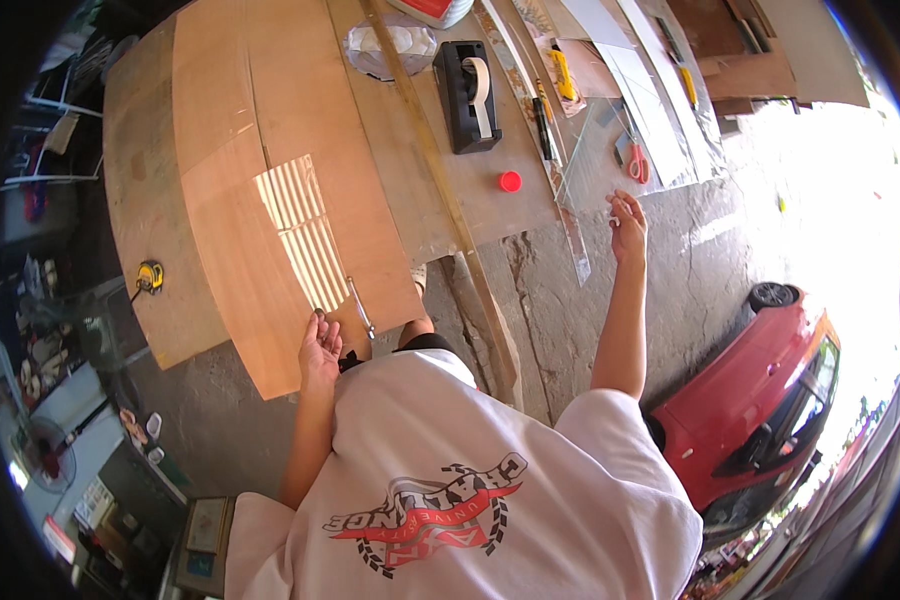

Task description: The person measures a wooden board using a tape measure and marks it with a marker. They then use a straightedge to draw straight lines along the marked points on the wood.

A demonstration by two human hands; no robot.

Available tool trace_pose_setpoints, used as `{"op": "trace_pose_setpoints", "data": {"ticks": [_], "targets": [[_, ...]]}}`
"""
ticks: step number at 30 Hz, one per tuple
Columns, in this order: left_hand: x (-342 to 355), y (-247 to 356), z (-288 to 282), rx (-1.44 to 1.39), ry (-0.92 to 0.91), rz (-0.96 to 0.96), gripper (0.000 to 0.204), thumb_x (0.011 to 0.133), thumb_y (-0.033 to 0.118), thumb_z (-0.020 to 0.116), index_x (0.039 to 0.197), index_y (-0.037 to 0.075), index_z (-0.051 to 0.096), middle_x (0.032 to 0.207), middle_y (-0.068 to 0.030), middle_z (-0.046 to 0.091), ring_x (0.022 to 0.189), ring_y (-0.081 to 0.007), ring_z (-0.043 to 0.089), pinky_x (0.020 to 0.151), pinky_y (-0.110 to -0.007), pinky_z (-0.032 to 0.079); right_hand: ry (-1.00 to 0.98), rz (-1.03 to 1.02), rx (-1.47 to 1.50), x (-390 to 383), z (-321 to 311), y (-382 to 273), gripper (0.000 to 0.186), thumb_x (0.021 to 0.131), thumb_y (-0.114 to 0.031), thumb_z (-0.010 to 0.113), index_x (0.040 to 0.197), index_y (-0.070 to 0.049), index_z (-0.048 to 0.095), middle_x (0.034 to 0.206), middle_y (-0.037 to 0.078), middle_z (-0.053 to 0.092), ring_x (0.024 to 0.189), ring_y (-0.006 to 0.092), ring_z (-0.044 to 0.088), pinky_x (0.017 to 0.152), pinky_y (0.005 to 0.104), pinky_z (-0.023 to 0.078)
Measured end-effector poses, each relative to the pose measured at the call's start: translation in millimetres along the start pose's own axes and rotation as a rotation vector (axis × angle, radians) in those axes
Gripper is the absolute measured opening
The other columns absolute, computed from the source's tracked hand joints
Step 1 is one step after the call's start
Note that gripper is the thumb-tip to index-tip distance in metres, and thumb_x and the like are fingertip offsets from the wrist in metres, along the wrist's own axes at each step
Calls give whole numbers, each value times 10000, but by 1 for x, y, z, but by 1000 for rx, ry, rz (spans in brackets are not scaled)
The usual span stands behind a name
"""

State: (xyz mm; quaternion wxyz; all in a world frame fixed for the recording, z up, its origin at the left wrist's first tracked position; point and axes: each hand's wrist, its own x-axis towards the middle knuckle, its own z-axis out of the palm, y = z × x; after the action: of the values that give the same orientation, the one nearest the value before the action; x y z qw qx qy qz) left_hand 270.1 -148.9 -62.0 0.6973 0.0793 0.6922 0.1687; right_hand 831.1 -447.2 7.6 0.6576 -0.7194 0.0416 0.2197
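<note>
My left hand (320, 348) is by the near edge of a thin plywood sheet (220, 210), palm partly up. Its fingertips are drawn together around a small dark thing too small to name. Just right of it, a slender shiny metal tool (361, 307) lies on the wood. My right hand (627, 225) is held off the table's right front edge, below red-handled scissors (638, 165). Its fingers are curled in a pinch, and what they hold, if anything, cannot be made out. A clear ruler-like strip (581, 262) juts over the edge to its left.
On the table stand a black tape dispenser (468, 98), a red cap (510, 181), a yellow cutter knife (564, 76) and a black marker (542, 128). A tape measure (149, 277) sits at left. A long wooden strip (430, 165) overhangs the front edge. A red car (745, 400) is parked at right.
</note>
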Motion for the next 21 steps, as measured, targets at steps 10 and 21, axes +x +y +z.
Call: {"op": "trace_pose_setpoints", "data": {"ticks": [10, 21], "targets": [[-9, -2, 6, -6, -14, 106, 315, 938, 393, 770, 1148, 169, 699, 920, 82, 637, 949, -137, 683, 761, -312, 452, -7, 128, -38, 111, -32, 47, 301, 919, -131, 747, 1219, -136, 718, 1056, -34, 764, 727, 51, 478, 615, 233, 350], [-2, -5, 8, -15, 0, 132, 260, 944, 355, 765, 1116, 172, 698, 832, 85, 623, 862, -126, 689, 708, -283, 452, 230, -435, -617, 119, -36, 30, 302, 893, -97, 764, 1137, 75, 722, 1489, 75, 555, 817, 120, 622, 732, 287, 495]]}}
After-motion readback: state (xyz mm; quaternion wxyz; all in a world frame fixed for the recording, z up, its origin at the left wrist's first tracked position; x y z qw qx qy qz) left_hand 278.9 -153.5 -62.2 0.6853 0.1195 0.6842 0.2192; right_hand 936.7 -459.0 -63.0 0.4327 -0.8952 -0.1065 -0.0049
